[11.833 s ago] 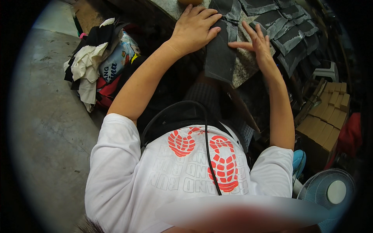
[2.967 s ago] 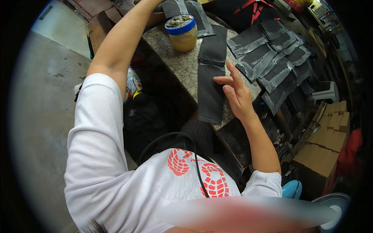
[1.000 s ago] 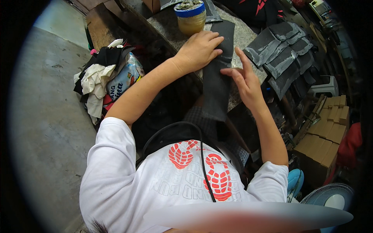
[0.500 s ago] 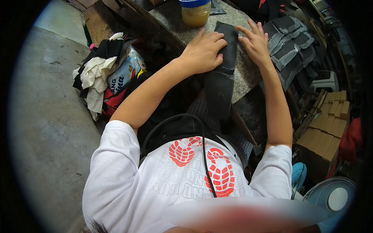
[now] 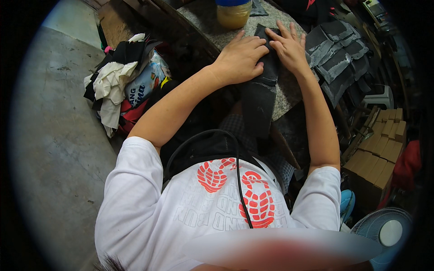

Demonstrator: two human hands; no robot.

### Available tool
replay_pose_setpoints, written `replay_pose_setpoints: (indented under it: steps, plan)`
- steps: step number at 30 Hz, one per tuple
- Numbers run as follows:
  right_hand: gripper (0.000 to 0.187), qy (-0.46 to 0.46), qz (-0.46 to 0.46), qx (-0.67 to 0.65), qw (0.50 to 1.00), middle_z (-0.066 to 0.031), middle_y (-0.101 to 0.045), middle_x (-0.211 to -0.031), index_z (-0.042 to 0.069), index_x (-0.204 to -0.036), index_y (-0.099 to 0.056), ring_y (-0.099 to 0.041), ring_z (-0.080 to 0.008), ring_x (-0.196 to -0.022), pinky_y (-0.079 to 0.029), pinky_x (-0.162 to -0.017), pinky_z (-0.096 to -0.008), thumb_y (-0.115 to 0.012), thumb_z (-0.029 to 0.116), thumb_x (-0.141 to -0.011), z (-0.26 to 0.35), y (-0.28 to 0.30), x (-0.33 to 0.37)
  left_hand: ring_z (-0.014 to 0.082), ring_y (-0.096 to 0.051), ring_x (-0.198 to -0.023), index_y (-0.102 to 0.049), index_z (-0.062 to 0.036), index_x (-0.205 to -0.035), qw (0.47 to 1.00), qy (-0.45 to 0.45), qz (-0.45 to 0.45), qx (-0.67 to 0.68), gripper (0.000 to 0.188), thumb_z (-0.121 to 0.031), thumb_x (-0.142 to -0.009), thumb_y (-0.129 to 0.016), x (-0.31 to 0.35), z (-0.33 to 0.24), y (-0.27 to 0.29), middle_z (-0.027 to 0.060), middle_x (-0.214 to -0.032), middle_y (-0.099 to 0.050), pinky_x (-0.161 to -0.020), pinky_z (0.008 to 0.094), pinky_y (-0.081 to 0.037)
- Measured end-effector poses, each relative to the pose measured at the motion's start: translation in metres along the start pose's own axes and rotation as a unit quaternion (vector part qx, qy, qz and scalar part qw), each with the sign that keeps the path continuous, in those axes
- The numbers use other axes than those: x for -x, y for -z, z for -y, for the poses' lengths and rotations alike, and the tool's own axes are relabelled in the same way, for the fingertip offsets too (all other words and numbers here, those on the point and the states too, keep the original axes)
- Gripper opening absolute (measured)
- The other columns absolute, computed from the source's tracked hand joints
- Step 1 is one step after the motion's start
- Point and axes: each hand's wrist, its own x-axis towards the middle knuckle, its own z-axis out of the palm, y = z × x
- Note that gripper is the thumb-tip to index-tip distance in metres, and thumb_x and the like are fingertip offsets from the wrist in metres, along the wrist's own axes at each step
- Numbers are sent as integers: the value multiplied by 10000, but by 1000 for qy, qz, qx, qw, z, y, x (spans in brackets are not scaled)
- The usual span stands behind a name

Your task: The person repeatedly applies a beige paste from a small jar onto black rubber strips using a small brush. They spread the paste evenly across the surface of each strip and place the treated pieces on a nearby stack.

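Observation:
A long black strip of sheet material [image 5: 261, 105] lies over the speckled stone slab [image 5: 285, 92], its near end hanging past the slab's edge toward my lap. My left hand [image 5: 242, 59] rests on the strip's left side, palm down, with its fingers reaching across it. On the strip's far right edge are the thumb and index finger of my right hand [image 5: 289, 49]; its other fingers point away, spread. Neither hand grips anything that I can see. Just beyond my left hand stands a jar of yellowish paste [image 5: 234, 17] with a blue top.
Black pieces with grey smears [image 5: 337, 56] lie overlapping to the right of the slab. Farther right are stacked tan blocks [image 5: 375, 151] and a fan [image 5: 384, 232]. A heap of cloth scraps and a printed bag [image 5: 147, 83] sits at left, beside the grey floor [image 5: 63, 135].
My right hand has moved left, bringing its thumb and index finger onto the strip's edge. My left hand stays on the strip. The view has shifted slightly.

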Motion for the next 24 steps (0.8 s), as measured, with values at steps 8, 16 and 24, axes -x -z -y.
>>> replay_pose_setpoints:
  steps: [8, 16, 24]
  plan:
    - [419, -12, 45, -156, 987, -38, -324, -1676, 367, -1298, -711, -153, -367, -1572, 19, -1191, -691, -385, 381, -1036, -15, -1, -26, 269, -494, -1380, -625, -86, -1270, 999, 11, 18, -26, 401, -240, -901, -654, 1, 0, 3, 99, -1430, -569, -1218, 555, -287]
    - [539, -53, 28, -109, 992, -13, -358, -1662, 308, -1347, -693, -112, -299, -1590, 128, -1208, -597, -264, 498, -1082, -62, 11, -7, 244, -444, -1437, -531, -127, -1433, 999, 18, 37, -21, 511, -252, -943, -602, -6, 16, -3, 71, -1515, -515, -1241, 540, -246]
    - [646, -5, 81, -149, 986, -4, -330, -1672, 385, -1265, -739, -117, -319, -1585, 71, -1213, -625, -156, 598, -1086, -36, 26, 29, 250, -424, -1451, -518, -137, -1459, 999, -8, 15, -43, 507, -250, -967, -574, 3, 15, -11, 69, -1533, -497, -1246, 516, -245]
